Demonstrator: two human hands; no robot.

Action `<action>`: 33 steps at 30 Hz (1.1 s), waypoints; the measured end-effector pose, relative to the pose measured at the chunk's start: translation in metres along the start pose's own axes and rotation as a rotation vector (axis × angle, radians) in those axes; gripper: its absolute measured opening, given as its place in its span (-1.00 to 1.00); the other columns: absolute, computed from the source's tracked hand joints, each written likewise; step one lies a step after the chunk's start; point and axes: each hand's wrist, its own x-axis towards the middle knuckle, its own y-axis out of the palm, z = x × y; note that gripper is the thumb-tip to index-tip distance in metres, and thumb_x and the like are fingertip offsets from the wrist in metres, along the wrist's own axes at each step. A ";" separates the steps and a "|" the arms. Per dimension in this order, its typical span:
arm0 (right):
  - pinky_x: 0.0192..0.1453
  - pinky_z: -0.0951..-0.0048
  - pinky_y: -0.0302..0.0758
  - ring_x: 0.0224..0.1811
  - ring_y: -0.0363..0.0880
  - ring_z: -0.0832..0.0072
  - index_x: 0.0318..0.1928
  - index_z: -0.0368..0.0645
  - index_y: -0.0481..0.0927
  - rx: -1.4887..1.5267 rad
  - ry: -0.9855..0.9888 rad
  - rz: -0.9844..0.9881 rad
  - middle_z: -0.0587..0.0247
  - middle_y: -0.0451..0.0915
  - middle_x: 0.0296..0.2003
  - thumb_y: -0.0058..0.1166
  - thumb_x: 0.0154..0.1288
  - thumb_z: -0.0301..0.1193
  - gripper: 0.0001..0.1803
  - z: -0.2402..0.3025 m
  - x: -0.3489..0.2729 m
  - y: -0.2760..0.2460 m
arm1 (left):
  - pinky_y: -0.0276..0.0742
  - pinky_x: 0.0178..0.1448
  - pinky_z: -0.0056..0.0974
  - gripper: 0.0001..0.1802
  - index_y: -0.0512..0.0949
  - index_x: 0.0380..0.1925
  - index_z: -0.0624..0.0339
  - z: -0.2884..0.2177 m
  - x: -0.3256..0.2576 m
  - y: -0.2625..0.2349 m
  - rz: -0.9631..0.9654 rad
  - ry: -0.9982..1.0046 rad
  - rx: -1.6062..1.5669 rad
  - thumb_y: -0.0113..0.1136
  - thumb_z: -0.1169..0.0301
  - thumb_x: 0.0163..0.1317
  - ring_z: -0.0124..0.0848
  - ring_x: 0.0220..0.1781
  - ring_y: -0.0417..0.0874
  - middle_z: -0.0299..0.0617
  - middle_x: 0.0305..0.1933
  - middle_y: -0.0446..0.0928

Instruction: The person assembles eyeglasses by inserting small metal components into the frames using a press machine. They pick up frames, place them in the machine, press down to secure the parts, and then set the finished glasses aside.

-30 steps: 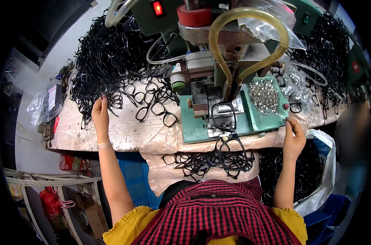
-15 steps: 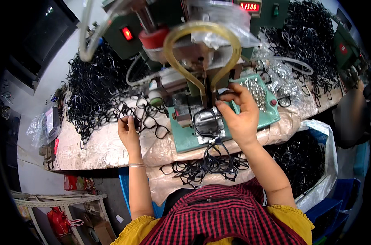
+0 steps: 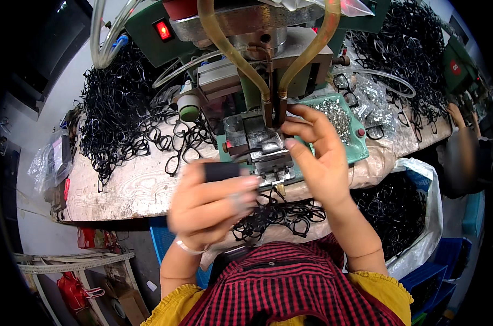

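Note:
My left hand [image 3: 211, 202] is raised over the bench edge, blurred by motion, closed on a black eyeglass frame [image 3: 221, 171] whose dark end sticks out above the fingers. My right hand [image 3: 318, 157] reaches to the head of a green bench machine [image 3: 257, 81], its fingertips beside the dark tip [image 3: 272, 111] where two yellow hoses [image 3: 224, 46] meet. Whether those fingers pinch a small part is hidden. A metal jig [image 3: 257, 144] sits just below the tip, between both hands.
A green tray of small silver parts [image 3: 350, 142] lies right of the jig. Heaps of black frames [image 3: 116, 117] cover the bench left and far right [image 3: 404, 60]. More frames lie on my lap [image 3: 281, 214] and in a bag [image 3: 406, 214]. Another person [image 3: 463, 149] works at right.
My left hand left the loose frames on the bench and came up toward me with a frame. My right hand moved from the tray of silver parts to the machine tip. The view moved closer.

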 end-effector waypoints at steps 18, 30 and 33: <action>-0.02 0.15 0.46 -0.18 0.56 0.11 -0.23 -0.12 0.69 -1.175 -0.071 -0.353 0.12 0.65 -0.30 0.29 0.13 -0.40 -0.83 -0.096 0.006 -0.092 | 0.54 0.18 0.04 -0.70 0.65 -0.20 0.08 0.000 -0.033 0.045 0.090 0.009 0.147 0.38 0.46 -0.02 -0.12 0.02 0.66 -0.17 0.06 0.64; 0.03 0.36 0.50 -0.14 0.63 0.28 -0.20 -0.18 0.73 -0.879 -0.235 -0.330 0.15 0.69 -0.23 0.20 0.19 -0.53 -0.83 -0.074 0.015 -0.077 | 0.52 0.00 -0.27 -0.85 0.69 -0.27 0.24 0.117 -0.034 -0.128 -0.328 -0.630 0.737 0.27 0.41 0.23 -0.24 -0.18 0.63 -0.09 -0.15 0.64; -0.01 0.38 0.51 -0.18 0.63 0.32 -0.22 -0.18 0.73 -0.743 -0.147 -0.400 0.16 0.69 -0.24 0.22 0.18 -0.52 -0.85 -0.084 0.020 -0.079 | 0.55 0.01 -0.19 -0.70 0.72 -0.38 0.22 0.217 -0.059 -0.141 -0.268 -0.925 1.027 0.37 0.18 0.07 -0.07 -0.12 0.63 0.01 -0.18 0.63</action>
